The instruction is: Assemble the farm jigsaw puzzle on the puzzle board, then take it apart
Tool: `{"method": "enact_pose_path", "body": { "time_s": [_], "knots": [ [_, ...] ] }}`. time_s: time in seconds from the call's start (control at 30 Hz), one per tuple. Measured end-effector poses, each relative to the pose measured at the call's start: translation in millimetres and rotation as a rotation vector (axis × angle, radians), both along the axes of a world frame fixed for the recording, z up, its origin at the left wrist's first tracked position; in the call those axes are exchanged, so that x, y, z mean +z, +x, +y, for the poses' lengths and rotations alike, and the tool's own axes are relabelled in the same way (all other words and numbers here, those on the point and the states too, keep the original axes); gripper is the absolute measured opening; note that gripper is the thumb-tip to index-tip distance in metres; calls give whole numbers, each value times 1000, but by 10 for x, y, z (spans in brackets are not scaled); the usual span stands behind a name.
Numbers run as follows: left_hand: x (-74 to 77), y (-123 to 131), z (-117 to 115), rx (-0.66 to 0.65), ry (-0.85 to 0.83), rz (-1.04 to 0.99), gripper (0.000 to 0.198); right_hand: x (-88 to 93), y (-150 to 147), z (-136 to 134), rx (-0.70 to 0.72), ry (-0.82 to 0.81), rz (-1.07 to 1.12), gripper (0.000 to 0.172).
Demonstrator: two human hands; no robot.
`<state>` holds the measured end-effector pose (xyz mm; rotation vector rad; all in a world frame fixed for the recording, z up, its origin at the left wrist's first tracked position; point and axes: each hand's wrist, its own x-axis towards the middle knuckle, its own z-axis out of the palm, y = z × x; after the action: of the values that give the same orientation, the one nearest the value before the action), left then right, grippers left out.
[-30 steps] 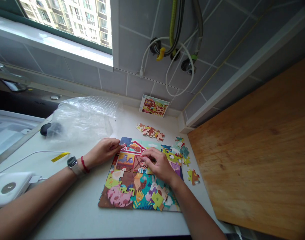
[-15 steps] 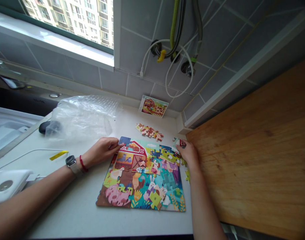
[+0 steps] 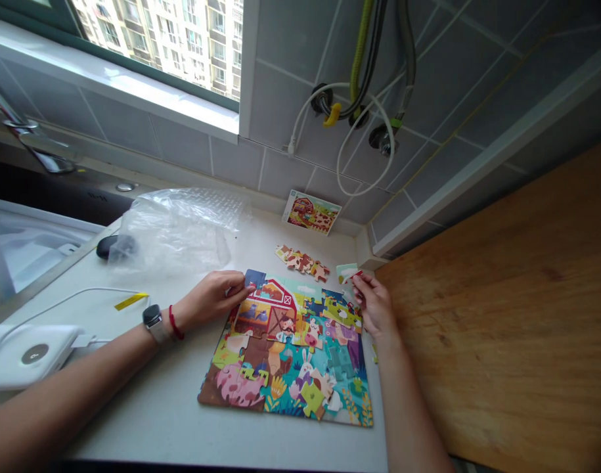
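White countertop (image 3: 167,394) left of colourful rectangular jigsaw (image 3: 280,348); brown wooden panel (image 3: 502,315) crowds right hand (image 3: 376,305) — pinching red-and-white puzzle piece (image 3: 355,275). Left hand (image 3: 216,297) curled at jigsaw's upper-left edge — grip unclear.

Watching from my end, I can read no words or numbers. Marks (image 3: 97,196) on the sink (image 3: 66,194) are too small for me to make out, as are the logo (image 3: 35,354) on the white box (image 3: 31,373) and the blue label (image 3: 293,193) on the card (image 3: 312,214).
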<state>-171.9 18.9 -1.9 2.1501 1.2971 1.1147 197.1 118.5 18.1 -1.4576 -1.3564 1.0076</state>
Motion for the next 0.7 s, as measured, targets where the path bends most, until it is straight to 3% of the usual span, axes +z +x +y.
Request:
{"method": "enact_pose_path", "body": {
  "time_s": [0.27, 0.37, 0.47, 0.7],
  "knots": [
    [17, 85, -79, -60, -31, 26, 17, -50, -759, -590, 405, -174, 288, 51],
    [24, 137, -109, -80, 17, 14, 35, -63, -879, -710, 514, -193, 319, 48],
    [25, 197, -134, -77, 71, 17, 46, -76, -947, -761, 524, -210, 346, 48],
    [53, 285, -218, 0, 94, -11, 37, -112, -1000, -811, 414, -302, 444, 50]
  ]
}}
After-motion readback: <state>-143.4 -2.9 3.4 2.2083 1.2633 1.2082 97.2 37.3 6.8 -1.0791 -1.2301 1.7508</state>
